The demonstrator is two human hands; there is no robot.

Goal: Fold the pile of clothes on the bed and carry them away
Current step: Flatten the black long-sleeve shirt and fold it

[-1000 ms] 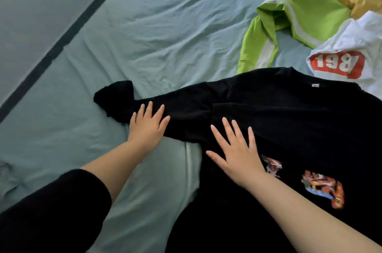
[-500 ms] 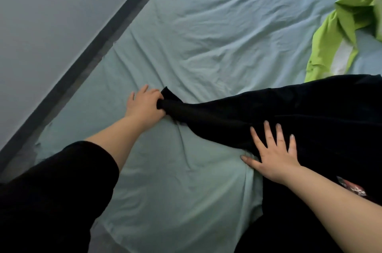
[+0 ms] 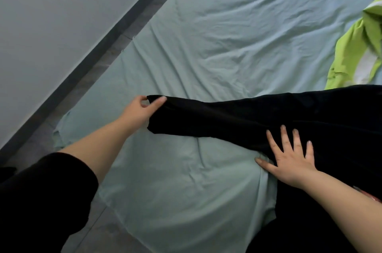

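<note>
A black sweatshirt point(image 3: 310, 114) lies across the right side of the bed, its long sleeve point(image 3: 206, 116) stretched out to the left. My left hand point(image 3: 142, 110) pinches the sleeve's cuff, thumb on top of the fabric. Flat on the sweatshirt, where the sleeve meets the body, my right hand point(image 3: 289, 155) presses with its fingers spread. A bit of the sweatshirt's coloured print shows at the right edge, beside my right forearm.
The bed carries a wrinkled light blue-green sheet point(image 3: 227, 45). A lime-green garment with a white stripe point(image 3: 355, 56) lies crumpled at the upper right. A grey wall with a dark baseboard point(image 3: 107, 31) runs along the bed's left side, and grey floor shows below.
My left hand took the cuff and drew the sleeve out straight to the left. The view swung left, so the white printed shirt left the frame. My right hand stays pressed on the sweatshirt.
</note>
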